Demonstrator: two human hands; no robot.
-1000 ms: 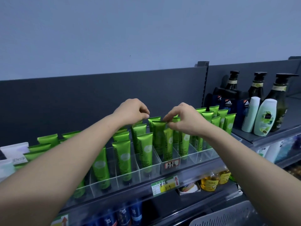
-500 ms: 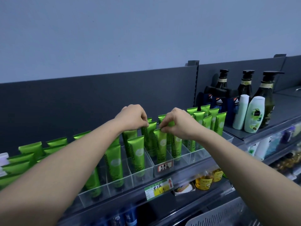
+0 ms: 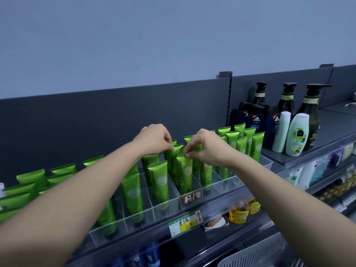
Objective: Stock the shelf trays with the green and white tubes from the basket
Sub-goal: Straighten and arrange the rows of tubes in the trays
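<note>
Stocking looks well on. The clear trays (image 3: 234, 183) on the shelf hold green tubes (image 3: 159, 182) in nearly every lane, with front slots at right part-filled. The basket (image 3: 258, 253) sits lower right, contents hidden, so what remains cannot be told. Left hand (image 3: 154, 140): fingers pinch a tube's top crimp, middle lane. Right hand (image 3: 209, 149): fingers pinch the front tube (image 3: 185, 174) just beside it. Lanes narrow, dividers close on both sides. Open room above the tubes; back panel (image 3: 96, 116) well behind.

Bare forearms (image 3: 86, 187); bare left hand (image 3: 154, 140), right hand (image 3: 209, 149).
</note>
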